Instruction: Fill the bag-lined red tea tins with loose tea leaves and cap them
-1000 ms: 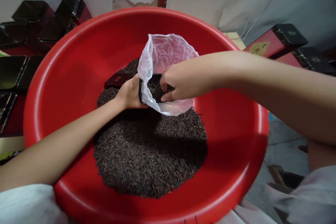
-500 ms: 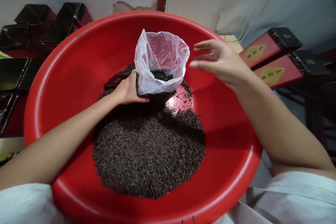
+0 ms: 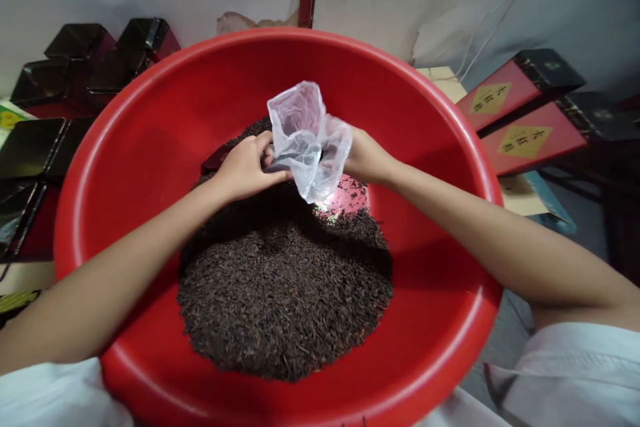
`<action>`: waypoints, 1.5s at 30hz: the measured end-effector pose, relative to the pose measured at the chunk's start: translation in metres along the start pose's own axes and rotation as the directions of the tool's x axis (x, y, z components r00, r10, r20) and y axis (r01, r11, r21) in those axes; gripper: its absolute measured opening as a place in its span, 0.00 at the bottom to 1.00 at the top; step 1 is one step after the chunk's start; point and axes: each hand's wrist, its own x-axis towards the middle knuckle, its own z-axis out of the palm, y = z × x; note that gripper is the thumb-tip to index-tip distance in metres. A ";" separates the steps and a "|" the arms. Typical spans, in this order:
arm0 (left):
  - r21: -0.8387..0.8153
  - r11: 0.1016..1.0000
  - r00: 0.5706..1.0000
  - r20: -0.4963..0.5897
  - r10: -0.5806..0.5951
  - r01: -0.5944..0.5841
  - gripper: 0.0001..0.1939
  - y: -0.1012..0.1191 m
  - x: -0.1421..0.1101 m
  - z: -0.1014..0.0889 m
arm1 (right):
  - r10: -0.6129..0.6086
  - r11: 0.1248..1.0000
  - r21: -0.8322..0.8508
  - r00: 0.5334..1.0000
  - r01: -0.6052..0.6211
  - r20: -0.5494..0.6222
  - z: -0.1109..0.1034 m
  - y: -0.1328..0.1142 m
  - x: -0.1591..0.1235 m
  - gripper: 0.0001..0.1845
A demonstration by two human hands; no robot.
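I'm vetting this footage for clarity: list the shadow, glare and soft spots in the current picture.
Head view: a dark shadow covers the upper part of the dried tea leaves; head view: pale glare streaks the rim of the red basin; head view: the dim background right of the labelled red tins looks soft.

Your bag (image 3: 296, 117) is crinkled, translucent plastic; your basin (image 3: 435, 280) is smooth, glossy plastic; the leaves (image 3: 285, 293) look matt and rough.
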 end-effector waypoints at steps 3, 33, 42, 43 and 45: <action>0.030 0.999 0.997 -0.060 0.042 -0.040 0.13 0.007 -0.004 0.011 | -0.023 0.999 -0.029 1.000 0.023 -0.002 0.012 -0.012 -0.001 0.03; -0.570 0.820 0.985 -0.163 -0.064 -0.041 0.12 0.000 0.000 0.025 | 0.513 0.377 0.814 0.832 -0.442 0.214 0.008 -0.046 -0.008 0.11; -0.568 0.821 0.989 -0.145 -0.022 -0.065 0.27 -0.006 0.002 0.012 | 0.485 0.870 -0.080 0.818 -0.486 0.308 -0.047 0.005 -0.004 0.08; -0.563 0.825 0.994 -0.108 -0.013 -0.051 0.27 -0.006 0.002 0.008 | 0.525 0.851 -0.179 0.790 -0.493 0.316 -0.048 0.017 -0.004 0.09; -0.546 0.837 1.000 0.003 0.029 -0.023 0.28 -0.006 0.000 0.001 | 0.497 0.867 -0.172 0.840 -0.469 0.217 -0.043 0.035 -0.005 0.13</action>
